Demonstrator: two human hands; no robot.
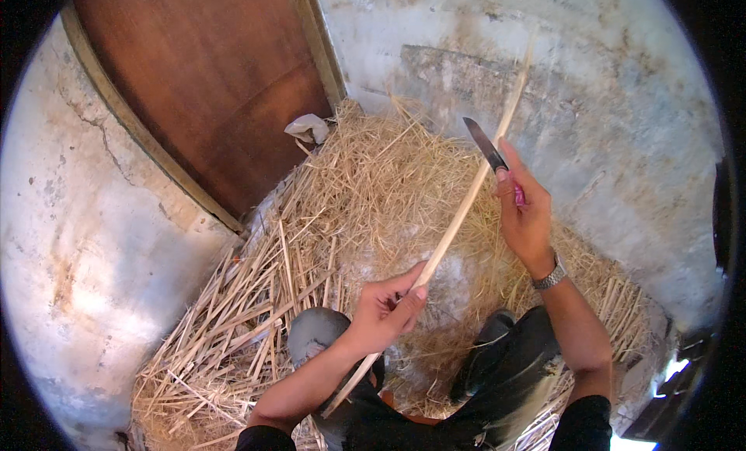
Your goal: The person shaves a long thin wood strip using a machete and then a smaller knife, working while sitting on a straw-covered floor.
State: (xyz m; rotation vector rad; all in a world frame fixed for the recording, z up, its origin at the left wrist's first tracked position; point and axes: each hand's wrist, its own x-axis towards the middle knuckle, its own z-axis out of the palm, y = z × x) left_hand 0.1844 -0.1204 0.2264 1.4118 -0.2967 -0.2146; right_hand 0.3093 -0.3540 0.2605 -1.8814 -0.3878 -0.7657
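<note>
A long, pale bamboo strip (458,218) slants from over my lap up toward the wall. My left hand (386,305) is closed round its lower part, thumb on top. In my right hand (527,206), which wears a metal watch at the wrist, is a knife (486,145) with a dark blade and a pink handle mostly hidden by the fingers. The blade lies across the strip, its tip pointing up and left. My right index finger reaches along the strip's far side; whether it presses on the strip I cannot tell.
Curly shavings (381,171) heap up against the stained wall (622,140). To the left lies a pile of split strips (233,326). A brown door (202,70) in a wooden frame stands behind, with a whitish scrap (308,128) by its foot. My knees flank the work.
</note>
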